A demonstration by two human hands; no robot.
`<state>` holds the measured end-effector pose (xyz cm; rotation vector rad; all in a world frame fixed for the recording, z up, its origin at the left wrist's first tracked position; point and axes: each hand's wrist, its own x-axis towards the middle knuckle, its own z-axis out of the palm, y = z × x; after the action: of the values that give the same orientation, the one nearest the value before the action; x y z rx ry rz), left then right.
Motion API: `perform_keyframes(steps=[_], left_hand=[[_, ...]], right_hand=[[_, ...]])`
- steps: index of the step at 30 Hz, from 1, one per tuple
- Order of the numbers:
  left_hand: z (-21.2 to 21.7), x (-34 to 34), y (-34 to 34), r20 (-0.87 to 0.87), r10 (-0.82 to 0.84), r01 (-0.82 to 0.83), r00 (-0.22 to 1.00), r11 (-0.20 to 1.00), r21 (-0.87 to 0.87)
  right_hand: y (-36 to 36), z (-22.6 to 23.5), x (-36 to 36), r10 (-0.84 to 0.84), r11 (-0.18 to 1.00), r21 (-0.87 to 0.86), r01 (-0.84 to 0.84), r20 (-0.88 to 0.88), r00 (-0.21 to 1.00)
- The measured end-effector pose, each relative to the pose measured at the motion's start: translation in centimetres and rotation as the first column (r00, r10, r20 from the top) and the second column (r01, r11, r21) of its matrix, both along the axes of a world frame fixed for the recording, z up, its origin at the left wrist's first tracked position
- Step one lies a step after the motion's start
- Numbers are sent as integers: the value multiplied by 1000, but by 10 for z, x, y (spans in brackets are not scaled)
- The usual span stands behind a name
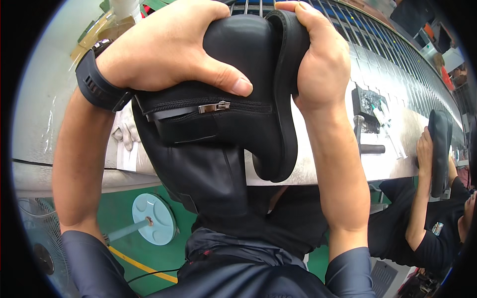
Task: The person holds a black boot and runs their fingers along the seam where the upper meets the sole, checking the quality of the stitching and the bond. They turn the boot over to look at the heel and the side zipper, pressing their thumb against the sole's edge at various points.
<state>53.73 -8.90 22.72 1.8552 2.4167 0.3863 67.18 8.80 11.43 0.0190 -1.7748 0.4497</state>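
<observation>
A black leather boot (238,121) lies on its side in front of me, its sole turned to the right and a partly open zipper (214,107) facing up. My left hand (164,54) wraps over the upper, the thumb pressing on the leather just above the zipper. On the other side, my right hand (323,59) grips the sole edge near the far end, with its fingers curled over. More smooth black leather (208,174) hangs below the boot toward my lap; I cannot tell whether it belongs to a second boot.
Right of my forearm, a hammer (372,149), a dark block (366,104) and syringe-like tubes (386,119) lie on the worktable (318,171). Metal rollers (382,44) run behind. A co-worker at right holds a black boot (439,154). A pale blue round base (154,218) and fan (44,253) stand lower left.
</observation>
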Motion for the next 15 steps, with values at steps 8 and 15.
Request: perform_keyframes(steps=[8, 15], left_hand=[[2, 8, 2, -28, -79, 81, 996, 994, 70], [3, 18, -1, -112, -128, 141, 985, 982, 122]], right_hand=[[-18, 21, 3, 434, 598, -707, -378, -112, 894], [-21, 26, 9, 448, 519, -714, -470, -241, 861]])
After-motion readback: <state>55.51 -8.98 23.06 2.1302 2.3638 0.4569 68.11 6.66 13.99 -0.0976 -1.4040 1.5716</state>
